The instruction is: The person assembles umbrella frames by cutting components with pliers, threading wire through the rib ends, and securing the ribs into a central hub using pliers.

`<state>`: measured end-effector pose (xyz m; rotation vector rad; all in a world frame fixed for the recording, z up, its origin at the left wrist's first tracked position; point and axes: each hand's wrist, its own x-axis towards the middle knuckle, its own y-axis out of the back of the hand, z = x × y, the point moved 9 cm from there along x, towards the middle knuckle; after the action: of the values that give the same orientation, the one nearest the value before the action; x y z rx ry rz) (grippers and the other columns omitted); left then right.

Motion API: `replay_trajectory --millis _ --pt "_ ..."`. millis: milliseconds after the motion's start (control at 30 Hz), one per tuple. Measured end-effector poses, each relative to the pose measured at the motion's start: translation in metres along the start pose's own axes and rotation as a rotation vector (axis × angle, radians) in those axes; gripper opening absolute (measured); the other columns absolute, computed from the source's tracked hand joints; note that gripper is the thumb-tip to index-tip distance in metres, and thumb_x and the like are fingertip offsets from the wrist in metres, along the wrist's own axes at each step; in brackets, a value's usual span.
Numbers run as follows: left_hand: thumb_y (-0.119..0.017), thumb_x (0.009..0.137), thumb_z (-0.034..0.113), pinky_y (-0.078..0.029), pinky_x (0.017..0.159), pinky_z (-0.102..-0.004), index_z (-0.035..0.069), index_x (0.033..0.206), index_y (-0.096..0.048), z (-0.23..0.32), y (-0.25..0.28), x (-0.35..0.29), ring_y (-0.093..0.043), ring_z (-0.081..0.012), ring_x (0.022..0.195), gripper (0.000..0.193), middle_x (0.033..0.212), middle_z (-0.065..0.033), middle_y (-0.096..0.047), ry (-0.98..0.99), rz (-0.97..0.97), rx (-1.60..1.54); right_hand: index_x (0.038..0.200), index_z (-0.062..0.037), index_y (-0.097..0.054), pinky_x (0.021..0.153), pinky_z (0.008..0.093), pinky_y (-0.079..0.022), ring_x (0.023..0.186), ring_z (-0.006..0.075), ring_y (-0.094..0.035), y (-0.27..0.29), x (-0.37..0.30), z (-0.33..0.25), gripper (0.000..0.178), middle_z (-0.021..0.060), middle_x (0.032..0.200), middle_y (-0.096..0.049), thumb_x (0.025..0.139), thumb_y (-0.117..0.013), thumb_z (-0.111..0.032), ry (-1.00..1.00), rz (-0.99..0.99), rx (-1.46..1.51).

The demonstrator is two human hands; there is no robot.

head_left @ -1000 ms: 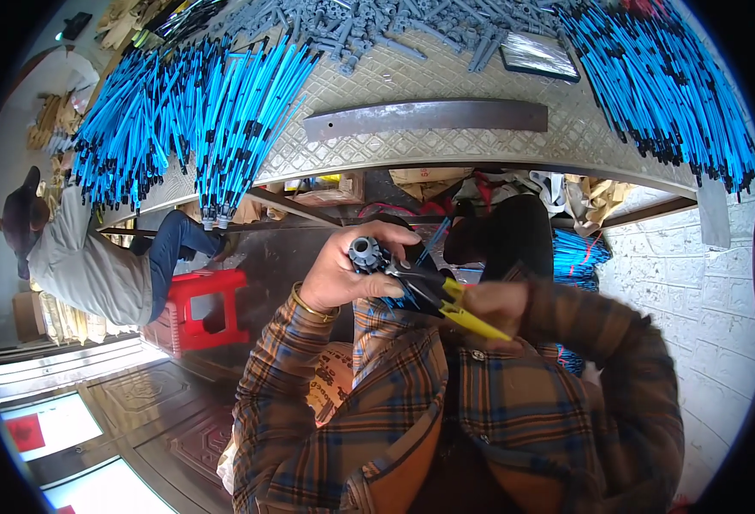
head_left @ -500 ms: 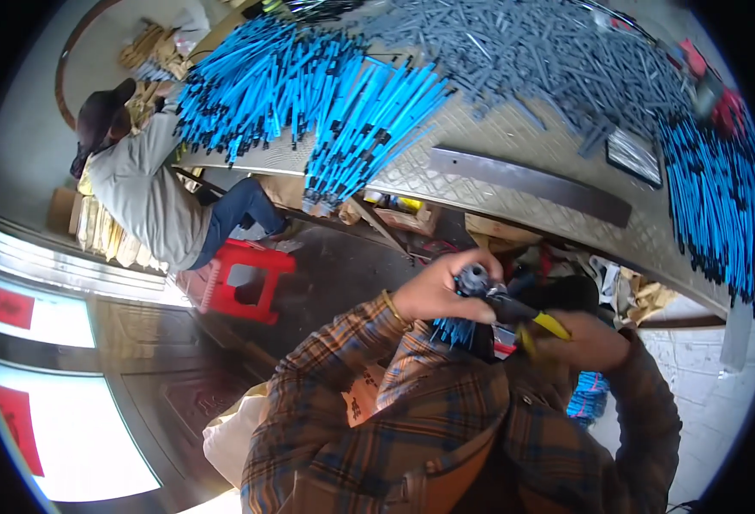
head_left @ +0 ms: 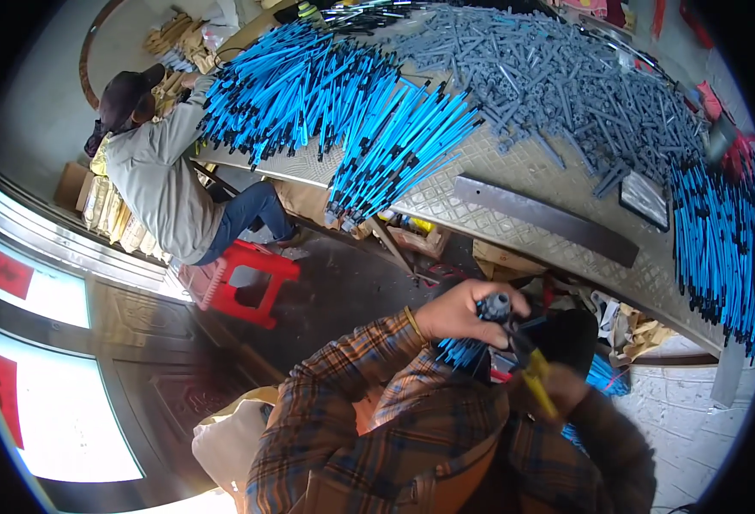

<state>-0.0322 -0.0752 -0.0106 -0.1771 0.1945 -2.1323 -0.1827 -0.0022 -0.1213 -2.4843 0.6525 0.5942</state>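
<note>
Here, grey piece [head_left: 496, 306], inside left grip [head_left: 459, 315]

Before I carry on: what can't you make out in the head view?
In the head view:
Right hand: motion blur hides its exact grip on the yellow-handled pliers.
Pliers' jaws: blurred, their bite unclear.
Blue rods at the left hand: partly covered by it.
Co-worker's hand: too small to show its grip.

pass: floor [head_left: 343, 283] gap, left hand [head_left: 463, 317] to red stool [head_left: 281, 271] | block: table [head_left: 523, 174] ahead | under-table: dim, likely cluttered
</note>
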Motion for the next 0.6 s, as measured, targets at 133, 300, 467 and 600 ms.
replay_trajectory --millis 133,300,467,600 --pt "-0.077 0.068 0.011 -0.041 0.078 -0.0254 0.005 0.090 -0.057 -0.003 0.012 0.002 -0.051 -0.0097 0.086 0.030 0.089 -0.0005 -0.055 -0.025 0.045 0.075 0.120 0.0005 -0.044 0.075 0.0350 -0.048 0.086 0.0212 -0.059 -0.005 -0.003 -0.059 0.046 0.0087 0.093 -0.058 0.079 -0.061 -0.014 0.157 -0.065 0.174" --pt "-0.075 0.070 0.009 -0.041 0.077 -0.0226 0.004 0.090 -0.056 -0.002 0.023 -0.002 -0.049 -0.0058 0.084 0.029 0.089 0.0020 -0.055 -0.047 0.194 0.074 0.117 0.0011 -0.046 0.070 0.0349 -0.049 0.082 0.0208 -0.060 0.002 -0.020 -0.092 0.043 0.0093 0.088 -0.059 0.082 -0.058 -0.021 0.037 -0.033 -0.028" --pt "-0.076 0.067 0.007 -0.042 0.077 -0.0251 0.005 0.092 -0.055 -0.004 0.000 0.003 -0.052 -0.0093 0.085 0.033 0.090 0.0000 -0.055 -0.027 -0.020 0.077 0.115 0.0007 -0.047 0.065 0.0311 -0.049 0.077 0.0180 -0.061 0.001 -0.010 -0.006 0.050 0.0113 0.084 -0.059 0.084 -0.057 -0.037 0.118 -0.130 -0.176" --pt "-0.076 0.067 0.006 -0.042 0.075 -0.0249 0.005 0.094 -0.054 -0.017 -0.001 -0.003 -0.052 -0.0093 0.083 0.035 0.090 -0.0001 -0.055 0.019 -0.048 0.069 0.121 -0.0009 -0.043 0.068 0.0328 -0.048 0.078 0.0201 -0.059 -0.028 -0.013 -0.027 0.063 0.0096 0.086 -0.059 0.075 -0.066 -0.039 0.063 -0.360 0.369"
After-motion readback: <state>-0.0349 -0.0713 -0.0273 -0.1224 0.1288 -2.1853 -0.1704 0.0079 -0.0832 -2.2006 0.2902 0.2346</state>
